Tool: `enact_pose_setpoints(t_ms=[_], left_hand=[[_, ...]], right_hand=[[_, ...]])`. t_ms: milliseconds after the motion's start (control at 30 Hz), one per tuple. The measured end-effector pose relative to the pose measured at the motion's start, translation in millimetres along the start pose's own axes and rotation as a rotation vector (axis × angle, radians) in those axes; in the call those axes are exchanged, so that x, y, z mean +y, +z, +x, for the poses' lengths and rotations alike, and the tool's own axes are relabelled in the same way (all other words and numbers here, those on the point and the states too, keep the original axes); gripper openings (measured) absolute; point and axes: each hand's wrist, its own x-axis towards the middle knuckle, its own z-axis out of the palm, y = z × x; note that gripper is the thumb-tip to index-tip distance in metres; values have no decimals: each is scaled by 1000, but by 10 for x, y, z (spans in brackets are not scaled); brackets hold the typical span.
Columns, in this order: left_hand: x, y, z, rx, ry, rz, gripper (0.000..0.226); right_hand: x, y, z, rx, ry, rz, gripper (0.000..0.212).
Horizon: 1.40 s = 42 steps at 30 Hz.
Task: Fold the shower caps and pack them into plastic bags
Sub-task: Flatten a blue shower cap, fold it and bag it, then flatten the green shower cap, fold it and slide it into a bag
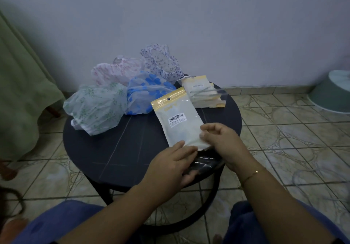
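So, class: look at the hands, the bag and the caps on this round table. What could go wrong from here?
1. The plastic bag is held only at its lower end by the right hand, so it might slip.
2. The green shower cap sits at the table edge and could slide off.
3. The spare bags lie near the far rim; a nudge could drop them.

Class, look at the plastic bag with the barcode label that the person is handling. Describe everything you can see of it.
The plastic bag is a flat, glossy, whitish pouch with a yellow header strip, a small dark hang hole and a white barcode label. It lies tilted on the dark round table, header pointing away from the person. The right hand pinches its near right corner; the left hand touches its near edge with straight fingers. Something pale shows faintly inside.
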Motion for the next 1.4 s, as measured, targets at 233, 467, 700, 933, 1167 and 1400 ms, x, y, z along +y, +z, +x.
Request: enact_pose_setpoints(t_ms=[233, 467, 700, 933, 1167, 1400], left_hand=[[-66, -176, 164, -5, 25, -133, 14], [29, -192, 556, -197, -200, -236, 40], [-119, -16, 942, -330, -328, -196, 16], [-199, 135, 1198, -396, -265, -130, 47], [-285, 133, 1246, -360, -253, -123, 42], [-450, -84, 1292, -343, -296, -80, 49]], right_hand=[[65, -26, -100, 74, -2, 54, 29], [129, 92, -199, 121, 227, 510, 25], [-54, -82, -52, 74, 300, 532, 47], [-115, -248, 113, -72, 380, 297, 29], [-111, -151, 246, -30, 280, 142, 58], [-322, 68, 314, 43, 172, -7, 47]])
